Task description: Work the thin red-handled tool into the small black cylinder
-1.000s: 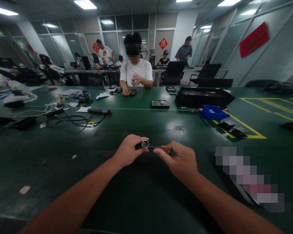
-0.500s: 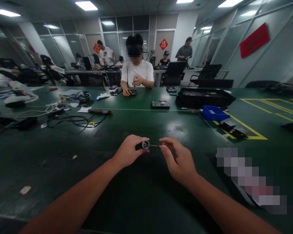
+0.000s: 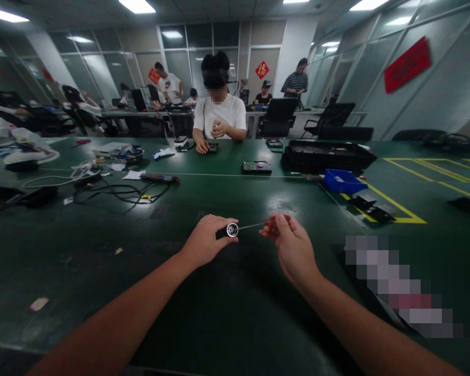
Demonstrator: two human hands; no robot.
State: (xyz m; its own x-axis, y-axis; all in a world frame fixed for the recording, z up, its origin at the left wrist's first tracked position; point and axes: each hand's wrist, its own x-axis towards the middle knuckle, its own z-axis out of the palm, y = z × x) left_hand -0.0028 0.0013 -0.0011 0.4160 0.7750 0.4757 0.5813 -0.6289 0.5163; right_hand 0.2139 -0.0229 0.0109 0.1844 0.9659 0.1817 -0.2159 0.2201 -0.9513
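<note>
My left hand (image 3: 207, 239) pinches a small round part (image 3: 232, 230) between thumb and fingers. The part has a bright silver rim, and its hollow inner side faces me. To its right, my right hand (image 3: 292, 241) has its fingers closed on a screwdriver (image 3: 253, 226) with a thin metal shaft and a reddish handle, mostly hidden in the grip. The shaft points left and its tip reaches the rim of the round part; whether it touches is unclear. Both hands are above the green table (image 3: 203, 329).
Across the table a person (image 3: 219, 115) handles a dark part. Circuit-board units (image 3: 257, 166), a black tray (image 3: 327, 154) and a blue bin (image 3: 343, 180) lie beyond my hands. Cables (image 3: 113, 193) and a dark pen-shaped tool (image 3: 159, 178) are left; a pixelated object (image 3: 395, 287) is right.
My right hand has rolled over and closed its fingers around the screwdriver handle, moving slightly right. The shaft now slopes up to the right. My left hand stays nearly in place with the round part.
</note>
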